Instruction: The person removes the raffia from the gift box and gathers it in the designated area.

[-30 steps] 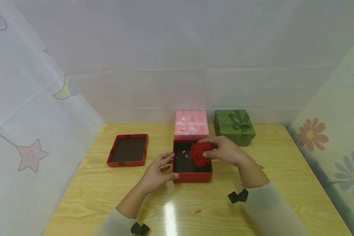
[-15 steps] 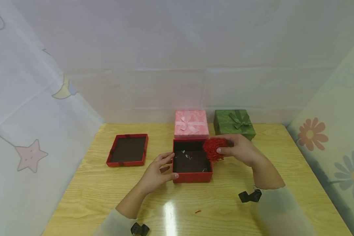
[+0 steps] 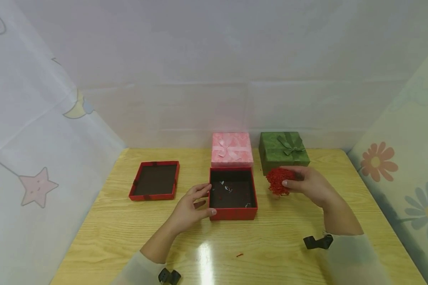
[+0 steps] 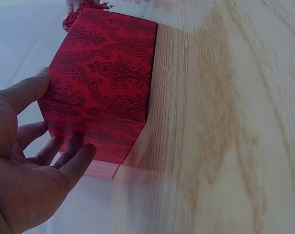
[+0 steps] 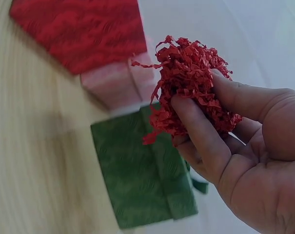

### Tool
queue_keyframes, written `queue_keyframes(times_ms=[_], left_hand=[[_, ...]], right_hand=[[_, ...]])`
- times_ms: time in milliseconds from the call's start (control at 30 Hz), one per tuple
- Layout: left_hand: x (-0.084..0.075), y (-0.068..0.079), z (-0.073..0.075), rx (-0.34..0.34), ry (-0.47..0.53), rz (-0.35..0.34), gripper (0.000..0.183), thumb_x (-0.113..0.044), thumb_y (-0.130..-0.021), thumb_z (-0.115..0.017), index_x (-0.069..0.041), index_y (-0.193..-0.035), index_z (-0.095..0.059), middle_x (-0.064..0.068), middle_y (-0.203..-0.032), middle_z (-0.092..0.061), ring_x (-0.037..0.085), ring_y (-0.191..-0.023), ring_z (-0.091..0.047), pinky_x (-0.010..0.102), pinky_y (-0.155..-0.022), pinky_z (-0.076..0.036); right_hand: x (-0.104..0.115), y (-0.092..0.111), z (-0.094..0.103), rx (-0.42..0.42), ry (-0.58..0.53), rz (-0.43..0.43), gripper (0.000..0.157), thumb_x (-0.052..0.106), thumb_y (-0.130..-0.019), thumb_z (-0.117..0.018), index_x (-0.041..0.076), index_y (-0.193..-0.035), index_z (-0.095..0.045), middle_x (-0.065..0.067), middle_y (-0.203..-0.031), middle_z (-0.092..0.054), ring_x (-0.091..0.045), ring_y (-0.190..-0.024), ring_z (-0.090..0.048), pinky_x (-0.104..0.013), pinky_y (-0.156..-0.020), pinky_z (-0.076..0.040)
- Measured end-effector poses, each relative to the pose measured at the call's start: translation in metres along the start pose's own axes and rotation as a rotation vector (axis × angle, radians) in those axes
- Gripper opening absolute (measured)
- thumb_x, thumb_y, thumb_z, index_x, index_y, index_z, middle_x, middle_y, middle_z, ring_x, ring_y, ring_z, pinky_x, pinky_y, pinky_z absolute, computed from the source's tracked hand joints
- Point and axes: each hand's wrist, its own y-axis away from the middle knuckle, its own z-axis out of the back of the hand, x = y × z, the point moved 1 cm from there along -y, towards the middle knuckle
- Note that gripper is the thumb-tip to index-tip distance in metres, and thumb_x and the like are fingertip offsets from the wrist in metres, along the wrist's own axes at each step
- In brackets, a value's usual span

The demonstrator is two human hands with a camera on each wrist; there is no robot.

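My left hand point(image 3: 190, 209) touches the near left corner of the red gift box point(image 3: 234, 214), thumb at its front and relaxed fingers along its left side. That box lies uncovered, its dark inside dotted with white scraps point(image 3: 228, 189). In the left wrist view the box wall point(image 4: 108, 68) shows a dark ornamental pattern, with my thumb and fingertips against it. My right hand point(image 3: 313, 185) pinches a clump of red shredded paper point(image 5: 191, 83) between thumb and fingers. The clump hangs right of the box, just in front of the green gift box point(image 3: 281, 154).
A pink gift box point(image 3: 232, 149) with a bow stands directly behind the red one. Off to the left, the red lid point(image 3: 153, 196) lies with its dark inside up. A small red paper strand point(image 3: 239, 255) lies near the front of the wooden table point(image 3: 103, 237).
My right hand has lifted the red shredded paper out of the red box and moved it rightward, past the box's right wall. My left hand has stayed at the box corner.
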Motion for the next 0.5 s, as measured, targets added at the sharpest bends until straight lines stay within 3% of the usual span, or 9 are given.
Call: queue_keyframes(times_ms=[233,433,500], left_hand=[[-0.003,0.001,0.0,0.0,0.006,0.009,0.082,-0.021,-0.085,-0.089,-0.024,-0.156,-0.047,-0.003,-0.16,-0.038,0.021,-0.146,-0.042,0.045,-0.113,-0.046],[-0.004,0.001,-0.001,0.006,0.007,0.012,0.083,-0.022,-0.086,-0.088,-0.023,-0.157,-0.046,-0.006,-0.16,-0.038,0.021,-0.146,-0.041,0.045,-0.113,-0.046],[-0.004,0.001,-0.001,0.008,0.004,0.011,0.083,-0.022,-0.086,-0.088,-0.024,-0.157,-0.046,-0.005,-0.16,-0.038,0.021,-0.146,-0.041,0.045,-0.113,-0.046]], right_hand=[[-0.018,0.013,0.014,-0.05,0.011,-0.028,0.063,0.019,-0.098,-0.075,0.001,-0.152,-0.049,-0.029,-0.144,-0.054,-0.029,-0.116,-0.069,-0.035,-0.089,-0.062],[-0.035,0.022,0.029,-0.106,0.073,-0.076,0.066,0.028,-0.1,-0.073,0.003,-0.155,-0.046,-0.031,-0.141,-0.057,-0.022,-0.108,-0.073,-0.033,-0.072,-0.06],[-0.041,0.024,0.033,-0.119,0.069,-0.074,0.066,0.027,-0.1,-0.072,0.003,-0.155,-0.045,-0.031,-0.141,-0.056,-0.017,-0.106,-0.073,-0.034,-0.074,-0.062]])
